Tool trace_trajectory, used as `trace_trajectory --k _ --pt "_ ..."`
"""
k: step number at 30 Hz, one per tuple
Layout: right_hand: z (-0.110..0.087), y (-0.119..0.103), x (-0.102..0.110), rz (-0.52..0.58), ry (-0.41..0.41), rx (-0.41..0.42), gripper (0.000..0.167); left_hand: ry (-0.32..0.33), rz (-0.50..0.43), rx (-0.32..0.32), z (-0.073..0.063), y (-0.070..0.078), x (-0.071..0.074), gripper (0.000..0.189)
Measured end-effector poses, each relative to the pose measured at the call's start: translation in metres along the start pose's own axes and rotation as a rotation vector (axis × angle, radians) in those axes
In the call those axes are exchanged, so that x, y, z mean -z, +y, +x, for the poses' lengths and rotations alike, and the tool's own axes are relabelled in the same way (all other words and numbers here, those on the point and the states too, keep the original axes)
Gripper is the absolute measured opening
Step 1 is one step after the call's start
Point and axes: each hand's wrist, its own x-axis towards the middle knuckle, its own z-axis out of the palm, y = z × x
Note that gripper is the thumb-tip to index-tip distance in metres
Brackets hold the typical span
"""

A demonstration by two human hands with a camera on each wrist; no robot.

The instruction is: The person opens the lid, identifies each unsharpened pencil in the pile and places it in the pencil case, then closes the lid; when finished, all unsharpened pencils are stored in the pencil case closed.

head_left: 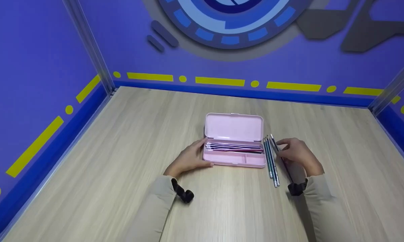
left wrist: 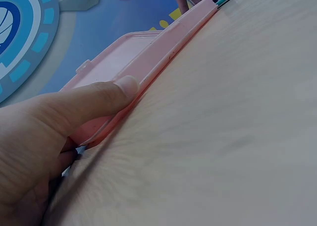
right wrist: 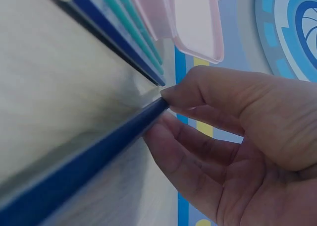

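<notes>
A pink pencil case lies with its lid up on the table, several pencils in its long rear compartment. My left hand grips the case's left end, its thumb along the front wall in the left wrist view. To the right of the case my right hand pinches a dark blue pencil between thumb and fingers. That pencil slants over the table, one end toward the wrist. Between the right hand and the case lie several blue and green pencils side by side.
The case's front part has two compartments with a divider. A wood-grain table spreads around it, bounded by blue panels at the back and sides. Black wrist straps sit at both sleeve cuffs.
</notes>
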Motion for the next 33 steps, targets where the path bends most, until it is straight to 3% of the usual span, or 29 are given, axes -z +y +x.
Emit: trace_trajectory --k 7,17,33 --pt "0.0 -0.012 0.006 -0.014 0.068 0.027 0.044 0.003 0.019 -0.01 0.002 -0.001 0.0 0.101" --pt "0.003 -0.035 0.004 -0.07 0.194 0.208 0.029 0.008 0.013 -0.019 0.002 -0.003 0.0 0.102" --pt "0.022 -0.079 -0.012 -0.173 0.107 0.455 0.025 0.005 0.007 -0.004 0.001 -0.001 0.0 0.101"
